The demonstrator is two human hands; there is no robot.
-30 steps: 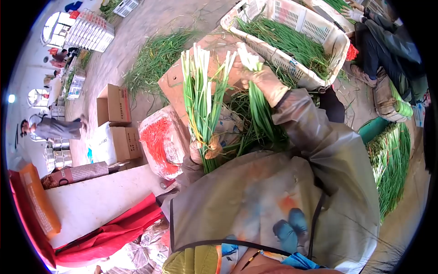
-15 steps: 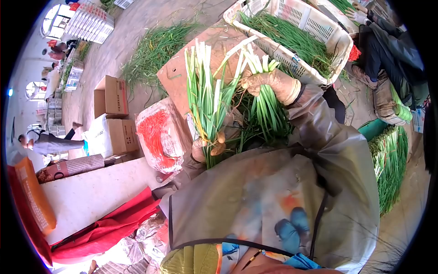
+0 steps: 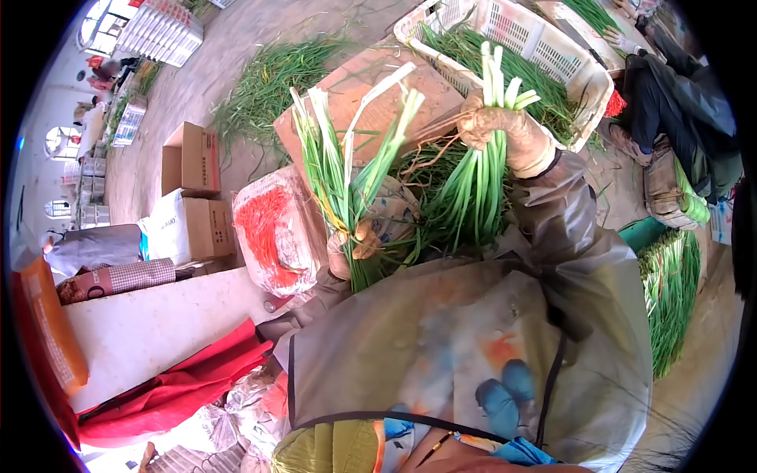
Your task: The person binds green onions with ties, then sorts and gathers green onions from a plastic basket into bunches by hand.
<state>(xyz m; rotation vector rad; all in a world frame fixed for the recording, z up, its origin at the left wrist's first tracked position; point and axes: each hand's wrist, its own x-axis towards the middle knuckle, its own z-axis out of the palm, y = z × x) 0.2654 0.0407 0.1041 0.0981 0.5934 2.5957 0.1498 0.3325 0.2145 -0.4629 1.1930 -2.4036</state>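
Note:
Wrapped round the lower part of a bunch of green stalks is my gloved left hand; the white ends fan upward. My gloved right hand grips a second bunch near its white ends, with the green leaves hanging down toward my lap. Thin brown strands stretch leftward from the right hand. The two bunches are apart. Between and behind them lie loose green leaves and a brown board.
A white crate of green stalks stands at the upper right. Red ties lie on a wrapped bundle at the left, near cardboard boxes. Stacked stalks sit at the right. A co-worker's dark sleeve shows at the upper right.
My right hand has moved right, carrying its bunch away from the left one. The left bunch has spread and tilted, still in my left hand. A person at the far left has moved lower in view.

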